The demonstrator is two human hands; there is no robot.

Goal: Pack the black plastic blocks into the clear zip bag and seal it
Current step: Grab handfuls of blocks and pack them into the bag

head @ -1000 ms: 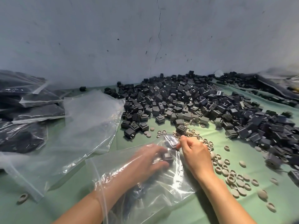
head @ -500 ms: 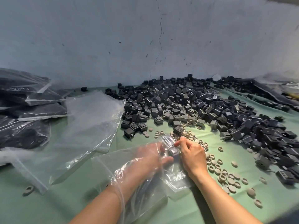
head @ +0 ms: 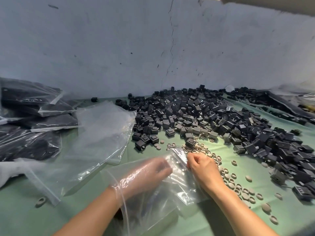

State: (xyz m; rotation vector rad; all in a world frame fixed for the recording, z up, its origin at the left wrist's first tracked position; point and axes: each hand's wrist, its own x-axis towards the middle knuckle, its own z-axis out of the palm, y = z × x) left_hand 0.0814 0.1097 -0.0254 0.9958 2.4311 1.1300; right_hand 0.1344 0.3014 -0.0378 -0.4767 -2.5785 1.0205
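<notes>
Lying slack on the green cloth point(head: 85, 210) directly in front of you, the clear plastic zip bag point(head: 179, 189) sits just short of the heap of small black plastic blocks point(head: 196, 113). Its long axis runs from you toward that heap, angled a little to your right. The mouth faces you and the closed end points at the blocks.

Your left hand point(head: 150, 174) is inside the bag up to the wrist. Blur and glare on the film hide its fingers, so you cannot tell whether they are apart, together or closed on a block. Your right hand point(head: 201, 166) has its fingers curled and pinches the film at the far end.

Likely faults:
- The thin film may slip from your right-hand pinch and let the bag bunch around your wrist.
- With the mouth facing you, drawing out the left hand may drag blocks out.
- The grey plastic rings and discs point(head: 238, 189) scattered right beside the bag may be swept in.
- A block corner caught in the zip track would stop the seal.

Empty clear bags point(head: 95, 133) lie to the left, with filled bags point(head: 30, 116) beyond them.
</notes>
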